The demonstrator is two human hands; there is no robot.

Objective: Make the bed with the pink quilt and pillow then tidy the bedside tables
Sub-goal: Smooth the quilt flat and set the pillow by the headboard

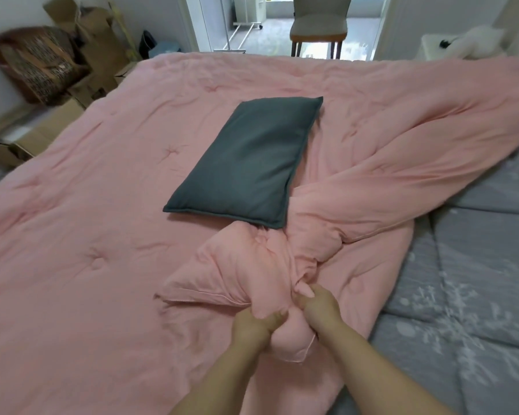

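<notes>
While no writing can be read anywhere, both the left hand (256, 324) and right hand (316, 307) grip a bunched corner of the pink quilt (87, 220) at lower centre, just below the dark grey pillow (246, 163).

Left hand (256, 326) and right hand (318, 307) side by side, fingers (274, 320) curled tight.
</notes>
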